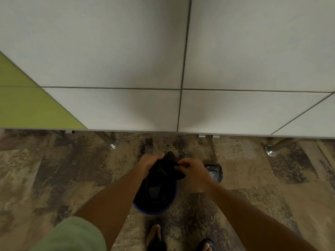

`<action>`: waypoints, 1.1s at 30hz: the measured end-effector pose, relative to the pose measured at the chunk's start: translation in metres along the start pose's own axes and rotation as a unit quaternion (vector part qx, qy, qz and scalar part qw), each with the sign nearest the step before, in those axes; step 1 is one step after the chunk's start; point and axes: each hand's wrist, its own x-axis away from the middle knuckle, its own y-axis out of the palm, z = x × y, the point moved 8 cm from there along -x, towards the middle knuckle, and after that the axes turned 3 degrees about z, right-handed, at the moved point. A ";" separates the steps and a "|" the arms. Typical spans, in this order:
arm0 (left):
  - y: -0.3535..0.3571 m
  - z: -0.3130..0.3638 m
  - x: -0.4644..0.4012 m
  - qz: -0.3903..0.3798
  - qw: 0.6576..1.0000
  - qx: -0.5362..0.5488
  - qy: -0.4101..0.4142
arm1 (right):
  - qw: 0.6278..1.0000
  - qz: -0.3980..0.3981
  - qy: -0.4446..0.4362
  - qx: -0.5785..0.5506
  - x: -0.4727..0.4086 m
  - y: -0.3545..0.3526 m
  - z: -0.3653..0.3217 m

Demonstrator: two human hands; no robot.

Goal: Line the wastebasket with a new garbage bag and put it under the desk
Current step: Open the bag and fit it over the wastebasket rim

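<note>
So the wastebasket [155, 198] is sitting on the floor [63, 178] right in front of the person's feet, just short of the desk [126, 69] edge, not under it yet. Both hands are up above the rim working a bunched black garbage bag [165, 167]: the left hand [149, 163] is closed around one side of the wad and the right hand [190, 169] is pinching the other side between fingertips, looks like they're trying to find the opening and pull it apart. Biggest risk I'd guess is that thin black plastic sticks to itself, so if they tug hard on the wrong layers it tears or just stretches instead of opening. The basket looks light too, and nothing is holding it, so shoving the bag down one-sided could tip it or skid it. If the bag mouth isn't folded over the rim all the way round it'll slump inside the first time something gets tossed in. There's also another dark plastic bundle [214, 173] on the floor just right of the basket, can't tell if it's a roll or an old bag, but it's near enough to trip over or drag along when sliding the basket between the desk legs [108, 140].
</note>
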 end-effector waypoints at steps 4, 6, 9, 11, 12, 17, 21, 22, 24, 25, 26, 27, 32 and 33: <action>-0.037 -0.010 0.003 0.008 0.999 0.028 0.027 | 0.993 0.034 0.062 -0.094 0.000 -0.007 -0.012; -0.055 -0.012 0.007 0.028 0.998 -0.019 0.050 | 0.976 0.036 0.109 -0.185 -0.001 -0.007 -0.019; -0.073 -0.006 0.027 0.074 0.974 -0.180 0.118 | 0.942 0.022 0.157 -0.296 -0.002 -0.001 -0.031; -0.074 0.012 0.052 0.099 0.939 -0.217 0.246 | 0.934 0.010 0.170 -0.313 -0.002 0.006 -0.040; -0.071 0.020 0.066 0.100 0.921 -0.207 0.315 | 0.935 0.003 0.171 -0.311 -0.003 0.011 -0.045; -0.031 0.027 0.102 -0.004 0.854 -0.304 0.423 | 0.976 0.007 0.127 -0.179 -0.009 0.028 -0.063; -0.046 0.026 0.101 0.036 0.864 -0.260 0.430 | 0.976 0.016 0.102 -0.193 -0.012 0.039 -0.068; -0.054 0.025 0.099 0.053 0.868 -0.245 0.428 | 0.978 0.020 0.091 -0.186 -0.012 0.039 -0.069; -0.070 0.020 0.096 0.079 0.878 -0.216 0.420 | 0.981 0.030 0.077 -0.175 -0.011 0.038 -0.071; -0.078 0.017 0.093 0.090 0.884 -0.197 0.414 | 0.982 0.036 0.073 -0.170 -0.011 0.037 -0.070; -0.085 0.014 0.091 0.105 0.892 -0.176 0.403 | 0.983 0.040 0.071 -0.162 -0.011 0.036 -0.069; -0.093 0.011 0.087 0.125 0.899 -0.154 0.390 | 0.984 0.043 0.067 -0.158 -0.012 0.035 -0.068; -0.128 0.000 0.071 0.229 0.896 -0.095 0.368 | 0.984 0.072 0.078 -0.145 -0.018 0.028 -0.048; -0.132 -0.003 0.068 0.244 0.893 -0.101 0.366 | 0.984 0.081 0.082 -0.136 -0.020 0.026 -0.043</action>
